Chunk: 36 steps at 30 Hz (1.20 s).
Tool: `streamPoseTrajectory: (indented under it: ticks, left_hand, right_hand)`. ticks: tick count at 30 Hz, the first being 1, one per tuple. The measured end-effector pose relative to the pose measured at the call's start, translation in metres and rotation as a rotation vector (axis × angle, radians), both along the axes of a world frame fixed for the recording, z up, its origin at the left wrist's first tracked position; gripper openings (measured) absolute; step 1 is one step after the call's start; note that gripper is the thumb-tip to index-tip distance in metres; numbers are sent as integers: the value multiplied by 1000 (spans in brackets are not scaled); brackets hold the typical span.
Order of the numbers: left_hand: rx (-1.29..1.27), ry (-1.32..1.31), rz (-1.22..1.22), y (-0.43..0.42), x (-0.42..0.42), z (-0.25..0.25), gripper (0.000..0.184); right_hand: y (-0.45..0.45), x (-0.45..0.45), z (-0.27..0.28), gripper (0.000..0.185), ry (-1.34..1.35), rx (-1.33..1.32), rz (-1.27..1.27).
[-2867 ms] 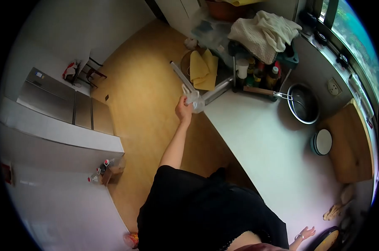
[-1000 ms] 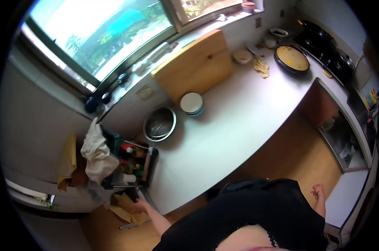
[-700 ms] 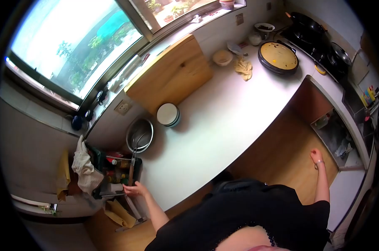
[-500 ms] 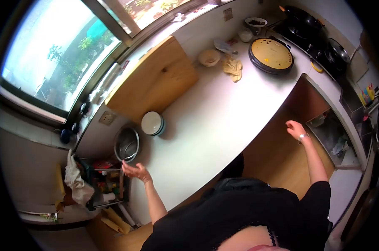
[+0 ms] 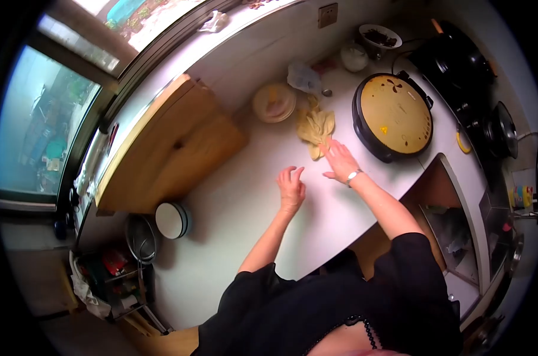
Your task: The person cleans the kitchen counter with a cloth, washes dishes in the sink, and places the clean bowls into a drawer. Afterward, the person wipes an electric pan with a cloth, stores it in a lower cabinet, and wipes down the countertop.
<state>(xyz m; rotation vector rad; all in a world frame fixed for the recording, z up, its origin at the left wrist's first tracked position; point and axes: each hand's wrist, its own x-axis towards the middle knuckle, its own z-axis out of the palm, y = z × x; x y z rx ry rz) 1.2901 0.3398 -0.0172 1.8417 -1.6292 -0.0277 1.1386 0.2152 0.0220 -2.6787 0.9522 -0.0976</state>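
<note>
My right hand (image 5: 342,163) reaches over the white counter with its fingers spread, the fingertips at the lower edge of a crumpled yellowish cloth-like item (image 5: 315,127). Whether they press on it cannot be made out. My left hand (image 5: 291,188) is over the counter, to the left of and lower than the right one, fingers curved and apart, holding nothing. A round black electric pan with a tan lid (image 5: 395,114) sits right of the yellowish item. Left of that item is a pale bowl (image 5: 274,102), with a clear plastic bag (image 5: 304,78) behind.
A large wooden board (image 5: 174,142) leans at the wall under the window. Near the left end are stacked white-topped dishes (image 5: 171,221), a metal bowl (image 5: 141,239) and a rack of bottles (image 5: 116,276). A stove with a black wok (image 5: 453,53) is at the right.
The view has turned toward the stove side. Both hands have come over the middle of the counter; the right has reached the yellowish item. The white object once in my left hand is gone from it.
</note>
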Motion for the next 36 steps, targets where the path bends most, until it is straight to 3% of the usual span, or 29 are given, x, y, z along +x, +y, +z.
streamPoseTrajectory:
  ticks: [2,4,6,9,11,12,14,17,18,20,24,28,30,32,33,36]
  left_hand:
    - [-10,196,13,-31,-11,6,44]
    - [-32,189,28,-62,-10,17,39]
    - [-25,495,29,-97,-5,25,36]
    - [-69,480,28,-158,8,21,38]
    - [85,777,-10,-205,15,14,40]
    - [161,1126,-4,-229,15,19,40]
    - [213,1493,53,-266,15,26,44]
    - [235,1403,201,-309,34,0,52]
    - [232,1236,179,-316,43,-5,55]
    - [86,1110,231,-321,48,-6,54]
    - [-21,1163,205,-332,58,5,53]
    - [-115,998,177,-335,64,-14,54]
    - [1,398,273,-325,54,-7,52]
    - [-256,-138,442,-313,19,8,46]
    - [-221,-158,340,-308,7,14,38]
    - [298,-174,-123,-305,-7,-5,28]
  right_hand:
    - [-21,28,-10,86,-23,16,-14]
    - [-42,50,-29,84,-51,-22,-28]
    - [-55,66,-53,82,22,-58,-75]
    - [-68,75,-72,78,108,-138,-111]
    - [-66,71,-63,73,171,-122,-79]
    - [-77,71,-66,73,163,-131,-71]
    - [-70,65,-73,68,134,-108,-33]
    - [-63,51,-76,61,130,-117,50]
    - [-56,43,-78,60,135,-125,112]
    - [-49,19,-78,57,114,-61,157]
    - [-40,-31,-75,53,-42,30,296]
    - [-32,-73,-80,52,-107,39,372]
    - [-30,-83,-87,53,-121,33,392]
    - [-28,-87,-92,54,-299,249,355]
    - [-27,-87,-93,54,-303,277,339]
    - [-29,-86,-93,57,-225,158,393]
